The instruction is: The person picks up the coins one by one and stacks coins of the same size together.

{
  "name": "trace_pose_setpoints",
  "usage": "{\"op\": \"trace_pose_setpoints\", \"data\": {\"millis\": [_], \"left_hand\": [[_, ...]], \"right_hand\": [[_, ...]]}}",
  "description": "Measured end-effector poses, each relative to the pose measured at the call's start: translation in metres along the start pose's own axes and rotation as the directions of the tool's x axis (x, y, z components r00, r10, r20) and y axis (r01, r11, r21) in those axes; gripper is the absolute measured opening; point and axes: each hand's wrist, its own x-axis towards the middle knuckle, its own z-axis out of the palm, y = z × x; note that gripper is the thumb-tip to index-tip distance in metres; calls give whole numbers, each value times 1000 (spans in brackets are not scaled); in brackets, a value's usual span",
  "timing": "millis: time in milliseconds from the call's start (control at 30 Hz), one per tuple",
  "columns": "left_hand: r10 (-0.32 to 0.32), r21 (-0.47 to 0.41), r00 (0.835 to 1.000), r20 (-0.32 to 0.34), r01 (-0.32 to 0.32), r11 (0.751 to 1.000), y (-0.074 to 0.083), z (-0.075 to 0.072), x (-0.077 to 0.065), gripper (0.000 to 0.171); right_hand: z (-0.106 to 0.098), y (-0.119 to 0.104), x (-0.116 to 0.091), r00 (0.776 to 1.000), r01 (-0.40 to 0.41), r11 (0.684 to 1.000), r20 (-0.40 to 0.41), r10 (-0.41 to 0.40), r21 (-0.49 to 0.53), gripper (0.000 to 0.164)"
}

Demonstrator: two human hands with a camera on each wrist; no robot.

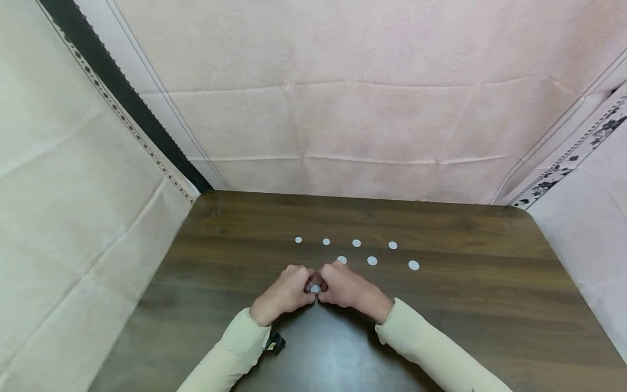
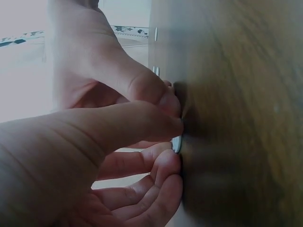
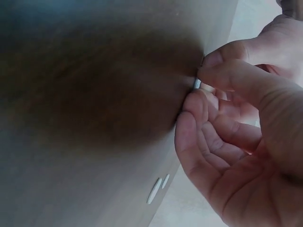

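Both hands meet low over the brown wooden table (image 1: pixel 220 305), their curled fingers and thumbs around one small white disc (image 1: pixel 315 289). The left hand (image 1: pixel 290 289) grips from the left side, the right hand (image 1: pixel 349 287) from the right. In the left wrist view, a sliver of the disc (image 2: pixel 176 144) shows between the thumb and fingertips, right at the tabletop. From the right wrist, only a thin edge of the disc (image 3: pixel 196 83) is visible; fingers hide the rest. Just beyond the right hand's knuckles lies another white disc (image 1: pixel 342 259), partly covered.
Farther back, several white discs lie flat in two loose rows, among them a left one (image 1: pixel 298 239), a middle one (image 1: pixel 372 261) and a right one (image 1: pixel 413 265). Pale cloth (image 1: pixel 343 120) hangs behind the table. A black device (image 1: pixel 275 343) sits at the left sleeve cuff.
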Motion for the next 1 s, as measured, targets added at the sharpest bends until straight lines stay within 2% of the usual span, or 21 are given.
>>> {"op": "trace_pose_setpoints", "data": {"millis": [100, 367, 500, 633, 767, 1000], "left_hand": [[1, 0, 1000, 0, -1, 1000, 0, -2, -1, 19], [11, -6, 1000, -6, -12, 1000, 1, -3, 0, 13], [-14, -21, 1000, 9, 14, 1000, 0, -1, -1, 13], [-21, -30, 1000, 10, 21, 999, 0, 0, 0, 13], [-25, -33, 1000, 11, 25, 999, 0, 0, -1, 15], [-25, -34, 1000, 13, 25, 999, 2, -1, -2, 16]], "right_hand": [[-3, -1, -1, 1000, 10, 1000, -6, -10, -7, 22], [-22, 6, -10, 999, -42, 998, -11, 41, -42, 7], [-33, 14, -14, 996, -89, 996, -4, 89, -24, 14], [-46, 21, -17, 992, -128, 991, -13, 127, -50, 19], [-54, 24, -19, 990, -141, 987, -23, 140, -76, 18], [-61, 28, -16, 982, -187, 981, 4, 187, -51, 19]]}}
